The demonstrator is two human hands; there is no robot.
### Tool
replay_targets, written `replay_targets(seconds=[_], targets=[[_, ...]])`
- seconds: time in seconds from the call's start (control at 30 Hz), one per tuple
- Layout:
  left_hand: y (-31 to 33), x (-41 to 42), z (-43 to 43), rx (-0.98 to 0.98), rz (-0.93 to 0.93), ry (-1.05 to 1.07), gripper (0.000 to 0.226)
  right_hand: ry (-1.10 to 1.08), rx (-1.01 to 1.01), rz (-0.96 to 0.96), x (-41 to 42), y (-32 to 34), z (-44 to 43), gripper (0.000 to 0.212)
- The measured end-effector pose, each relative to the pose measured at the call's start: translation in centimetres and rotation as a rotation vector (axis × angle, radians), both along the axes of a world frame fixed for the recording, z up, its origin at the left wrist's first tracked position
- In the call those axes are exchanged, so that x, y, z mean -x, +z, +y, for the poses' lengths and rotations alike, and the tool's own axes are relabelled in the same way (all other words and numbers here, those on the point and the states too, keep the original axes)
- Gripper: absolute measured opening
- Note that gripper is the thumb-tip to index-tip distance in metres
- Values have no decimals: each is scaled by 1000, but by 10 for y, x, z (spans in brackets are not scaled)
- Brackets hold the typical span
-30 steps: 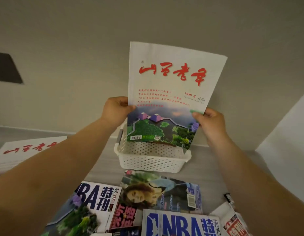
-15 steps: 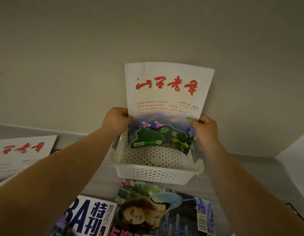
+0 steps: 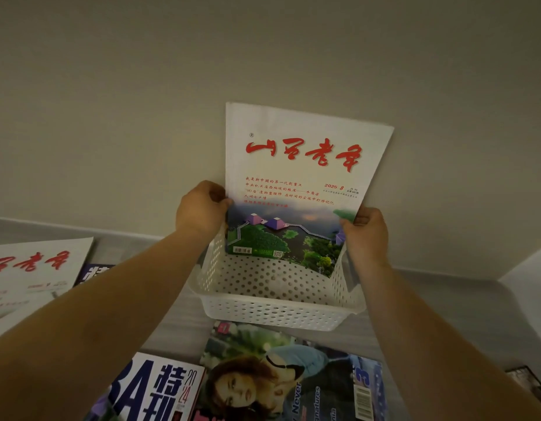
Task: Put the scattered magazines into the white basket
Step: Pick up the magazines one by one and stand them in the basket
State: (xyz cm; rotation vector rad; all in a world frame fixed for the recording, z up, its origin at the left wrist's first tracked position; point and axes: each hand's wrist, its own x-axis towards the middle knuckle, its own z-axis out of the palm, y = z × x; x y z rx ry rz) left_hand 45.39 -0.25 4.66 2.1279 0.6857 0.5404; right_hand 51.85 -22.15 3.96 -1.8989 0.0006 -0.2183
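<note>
Presently, fingers of the left hand (image 3: 202,208) pinched the left edge of the red-titled magazine (image 3: 296,177) and those of the right hand (image 3: 366,235) its right edge, holding it near-upright with its lower edge inside the white basket (image 3: 275,309). Step judged: insertion under way; next move would need lowering to its floor, then release, while an NBA issue (image 3: 160,390) and fashion magazine (image 3: 281,381) lay outside, pending.

**One camera, worn on the head**

We have only one view, so it shares nothing with another. We look from the person's head, forward and down, with a wide angle. The left hand (image 3: 201,208), the right hand (image 3: 366,235), the held magazine (image 3: 296,177) and the white basket (image 3: 275,311) are near, at the centre. The wall (image 3: 263,56) fills the upper half.
</note>
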Motion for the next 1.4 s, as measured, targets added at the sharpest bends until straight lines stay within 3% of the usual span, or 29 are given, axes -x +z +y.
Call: replay_targets(seconds=[0.37, 0.7, 0.9, 1.03, 1.13, 1.27, 1.4], targets=[[1, -1, 2, -36, 65, -70, 32, 1, 275, -12, -1, -3, 0, 22], [3, 0, -2, -207, 137, -47, 33, -41, 464, -55, 1, -3, 10, 27], [1, 0, 1, -201, 152, -46, 33, -40, 539, -76, 2, -10, 8, 26], [3, 5, 0, -156, 198, -63, 38, -53, 468, -60, 8, -3, 0, 33], [4, 30, -7, -113, 160, -68, 43, -44, 453, -78, 26, 4, -19, 39], [4, 100, -32, -30, -39, -130, 30, 54, 478, -30, 88, 0, -62, 37], [-29, 194, -73, 72, 125, -318, 16, 207, 586, 188, 185, -35, -116, 30]])
